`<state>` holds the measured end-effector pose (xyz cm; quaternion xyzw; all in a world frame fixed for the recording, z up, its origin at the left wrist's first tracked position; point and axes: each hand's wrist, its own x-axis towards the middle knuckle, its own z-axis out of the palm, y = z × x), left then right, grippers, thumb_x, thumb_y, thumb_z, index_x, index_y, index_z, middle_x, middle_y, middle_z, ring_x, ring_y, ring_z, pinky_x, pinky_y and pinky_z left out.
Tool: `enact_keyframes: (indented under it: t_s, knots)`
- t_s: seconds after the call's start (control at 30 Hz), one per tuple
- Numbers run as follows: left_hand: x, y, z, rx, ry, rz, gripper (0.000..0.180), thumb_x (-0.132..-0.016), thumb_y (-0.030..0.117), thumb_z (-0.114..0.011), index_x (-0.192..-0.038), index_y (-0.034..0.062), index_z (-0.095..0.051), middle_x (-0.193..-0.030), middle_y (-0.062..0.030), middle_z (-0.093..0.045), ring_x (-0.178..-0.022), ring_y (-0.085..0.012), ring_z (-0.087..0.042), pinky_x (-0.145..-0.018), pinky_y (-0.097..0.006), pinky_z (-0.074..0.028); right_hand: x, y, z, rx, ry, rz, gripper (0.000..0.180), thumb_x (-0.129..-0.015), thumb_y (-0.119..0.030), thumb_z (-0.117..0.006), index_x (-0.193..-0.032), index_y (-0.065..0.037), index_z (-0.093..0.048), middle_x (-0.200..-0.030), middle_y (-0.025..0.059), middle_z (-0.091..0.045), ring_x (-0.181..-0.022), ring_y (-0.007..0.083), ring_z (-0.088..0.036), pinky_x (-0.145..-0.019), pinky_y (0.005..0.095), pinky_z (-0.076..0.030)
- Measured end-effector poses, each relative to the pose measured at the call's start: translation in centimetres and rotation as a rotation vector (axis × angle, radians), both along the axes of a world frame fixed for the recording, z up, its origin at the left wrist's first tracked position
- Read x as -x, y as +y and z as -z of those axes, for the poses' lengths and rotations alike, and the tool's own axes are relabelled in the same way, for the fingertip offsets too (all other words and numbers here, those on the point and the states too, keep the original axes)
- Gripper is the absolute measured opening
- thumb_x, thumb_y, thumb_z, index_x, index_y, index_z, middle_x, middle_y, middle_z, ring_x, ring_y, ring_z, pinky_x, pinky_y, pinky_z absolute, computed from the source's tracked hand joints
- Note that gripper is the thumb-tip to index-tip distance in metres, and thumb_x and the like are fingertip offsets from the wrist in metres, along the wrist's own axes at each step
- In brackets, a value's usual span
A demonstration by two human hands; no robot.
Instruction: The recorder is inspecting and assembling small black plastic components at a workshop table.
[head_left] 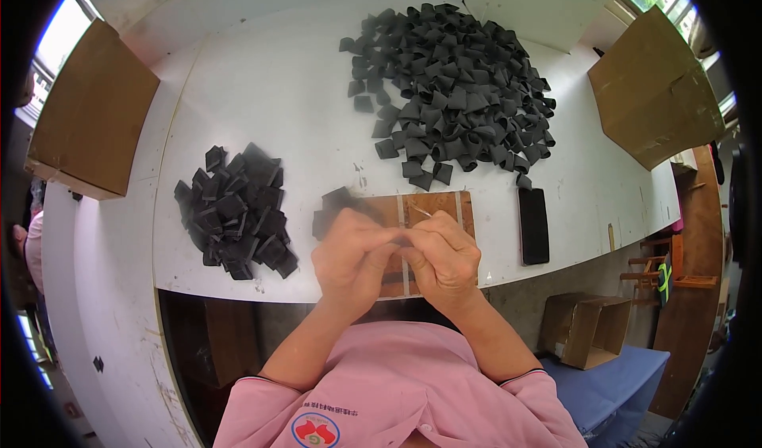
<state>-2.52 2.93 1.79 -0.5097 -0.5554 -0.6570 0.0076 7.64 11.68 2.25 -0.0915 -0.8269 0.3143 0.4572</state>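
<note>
Over a brown board (466, 210) with pale strips, both of my hands meet fingertip to fingertip. My left hand (347, 256) is closed, its thumb and finger pinching a small dark piece (403, 241) that the fingers mostly hide. From the other side, my right hand (446, 256) pinches the same piece. A thin pale pointed tool (421, 211) sticks out above the right hand's fingers; its kind is hidden. Just beyond my left hand lie a few black fabric pieces (340, 199), partly covered and blurred.
A large heap of short black fabric tubes (456, 91) fills the back of the white table (270, 91). Flat black pieces (238, 210) are piled at the left. A black phone (533, 226) lies at the right. Cardboard boxes (99, 115) flank the table; another box (583, 329) stands lower right.
</note>
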Motion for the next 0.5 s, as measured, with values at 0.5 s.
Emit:
enact_keyframes:
  t_s: [0.5]
  knots:
    - [4.3, 0.1, 10.4, 0.843, 0.054, -0.512, 0.022, -0.072, 0.012, -0.064, -0.086, -0.0027, -0.056, -0.080, -0.0142, -0.054, -0.073, -0.0268, -0.055, -0.065, -0.036, -0.044, -3.1, 2.5, 1.6, 1.016, -0.077, 0.171, 0.026, -0.088, -0.023, -0.049, -0.093, 0.001, -0.058, -0.066, -0.0005, -0.054, -0.053, 0.0020, -0.042, -0.046, 0.0148, -0.033]
